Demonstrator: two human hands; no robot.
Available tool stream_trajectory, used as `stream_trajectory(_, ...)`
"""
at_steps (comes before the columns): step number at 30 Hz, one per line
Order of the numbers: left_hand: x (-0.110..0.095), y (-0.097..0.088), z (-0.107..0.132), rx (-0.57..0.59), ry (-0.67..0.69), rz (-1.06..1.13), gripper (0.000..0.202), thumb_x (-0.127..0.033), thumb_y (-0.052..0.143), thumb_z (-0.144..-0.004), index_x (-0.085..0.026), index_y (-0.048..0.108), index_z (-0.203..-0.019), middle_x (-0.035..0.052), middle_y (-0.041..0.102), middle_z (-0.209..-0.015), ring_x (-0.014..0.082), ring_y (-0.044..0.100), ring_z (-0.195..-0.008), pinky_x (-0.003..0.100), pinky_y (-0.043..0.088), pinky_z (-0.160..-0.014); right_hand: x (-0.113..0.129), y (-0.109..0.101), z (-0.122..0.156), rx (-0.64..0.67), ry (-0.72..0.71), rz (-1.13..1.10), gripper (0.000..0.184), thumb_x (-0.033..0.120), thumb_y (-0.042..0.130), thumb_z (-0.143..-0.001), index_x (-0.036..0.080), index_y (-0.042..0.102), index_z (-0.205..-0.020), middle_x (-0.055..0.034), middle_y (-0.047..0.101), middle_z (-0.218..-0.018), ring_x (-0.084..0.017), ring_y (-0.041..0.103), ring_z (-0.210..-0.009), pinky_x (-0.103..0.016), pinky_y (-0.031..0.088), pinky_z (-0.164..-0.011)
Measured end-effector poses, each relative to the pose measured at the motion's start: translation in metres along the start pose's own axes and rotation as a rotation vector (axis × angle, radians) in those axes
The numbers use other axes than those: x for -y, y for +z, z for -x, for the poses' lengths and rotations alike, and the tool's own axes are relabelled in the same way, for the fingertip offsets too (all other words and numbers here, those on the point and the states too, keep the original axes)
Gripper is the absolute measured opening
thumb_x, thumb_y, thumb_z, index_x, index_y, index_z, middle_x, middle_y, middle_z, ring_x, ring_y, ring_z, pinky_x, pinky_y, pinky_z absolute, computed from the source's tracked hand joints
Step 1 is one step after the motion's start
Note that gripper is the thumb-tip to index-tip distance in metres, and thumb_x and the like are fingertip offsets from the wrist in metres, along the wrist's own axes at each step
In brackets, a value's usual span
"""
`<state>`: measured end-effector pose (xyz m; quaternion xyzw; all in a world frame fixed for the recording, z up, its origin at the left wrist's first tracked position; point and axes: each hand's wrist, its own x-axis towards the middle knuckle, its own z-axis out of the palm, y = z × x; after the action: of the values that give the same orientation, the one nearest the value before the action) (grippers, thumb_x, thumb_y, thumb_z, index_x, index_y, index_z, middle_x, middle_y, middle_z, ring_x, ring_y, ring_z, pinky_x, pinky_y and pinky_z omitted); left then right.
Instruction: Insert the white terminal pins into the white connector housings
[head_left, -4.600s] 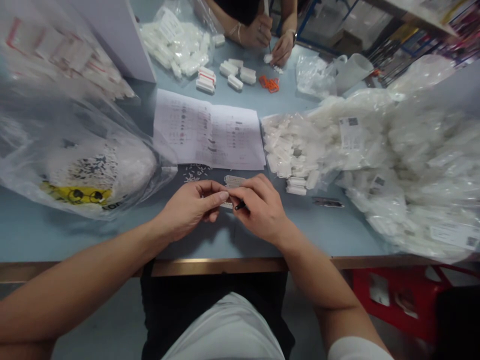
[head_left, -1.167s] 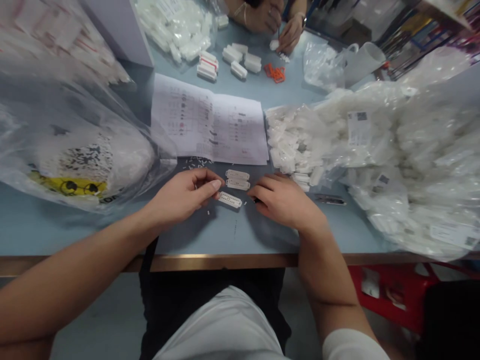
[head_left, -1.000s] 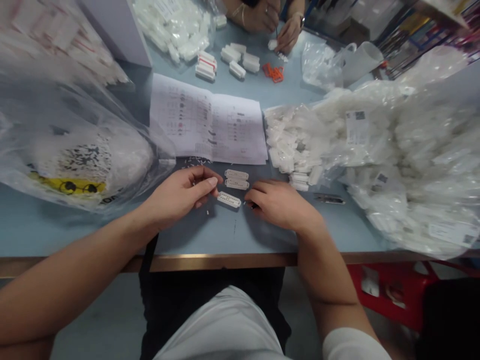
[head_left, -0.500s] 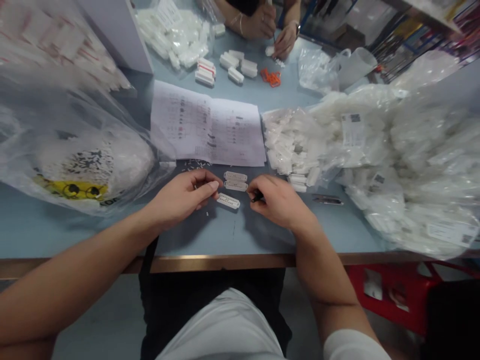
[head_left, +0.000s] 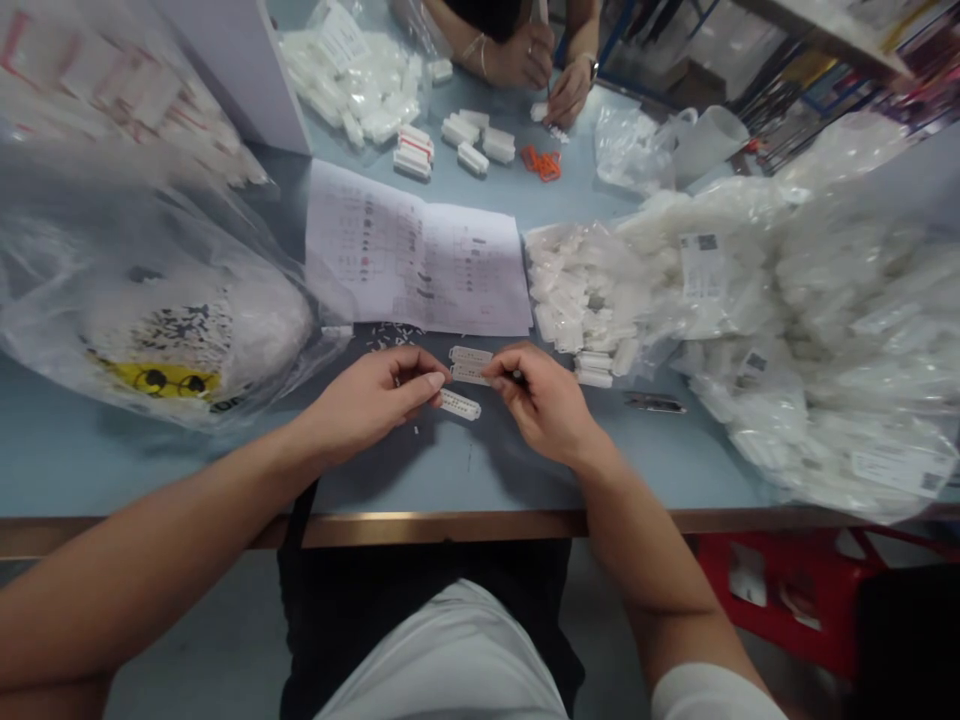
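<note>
Three small white connector housings lie on the blue table (head_left: pixel 150 470) between my hands: one nearest me (head_left: pixel 460 404), two stacked just behind (head_left: pixel 470 364). My left hand (head_left: pixel 371 400) rests beside the nearest housing, its fingers curled and its thumb and forefinger pinched together; what they hold is too small to make out. My right hand (head_left: pixel 544 400) is closed on a thin dark tool (head_left: pixel 517 377), its tip close to the rear housings. Tiny white pins (head_left: pixel 386 338) are scattered behind my left hand.
A printed sheet (head_left: pixel 416 258) lies behind the housings. Large clear bags of white parts sit at the left (head_left: pixel 150 300) and right (head_left: pixel 787 310). Tweezers (head_left: pixel 656 405) lie at my right. Across the table another person's hands (head_left: pixel 551 75) work near white housings and orange clips (head_left: pixel 541 164).
My right hand has moved left and forward with the dark tool, up to the rear housings. My left hand has stayed by the nearest housing.
</note>
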<state>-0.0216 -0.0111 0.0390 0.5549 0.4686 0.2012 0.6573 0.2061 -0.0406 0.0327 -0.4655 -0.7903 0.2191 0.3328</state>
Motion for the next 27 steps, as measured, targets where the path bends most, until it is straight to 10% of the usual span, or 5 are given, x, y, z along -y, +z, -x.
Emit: stream_trajectory(27, 0.007, 0.012, 0.003, 0.062, -0.031, 0.243, 0.020, -0.035, 0.073, -0.083, -0.016, 0.070, -0.088, -0.0047, 0.054, -0.061, 0.0062, 0.040, -0.052, 0.020, 0.029, -0.049, 0.012, 0.016, 0.003, -0.066, -0.194, 0.077, 0.022, 0.008, 0.060, -0.086, 0.023, 0.062, -0.102, -0.0025, 0.071, -0.092, -0.017, 0.065, -0.089, -0.030, 0.054, -0.077)
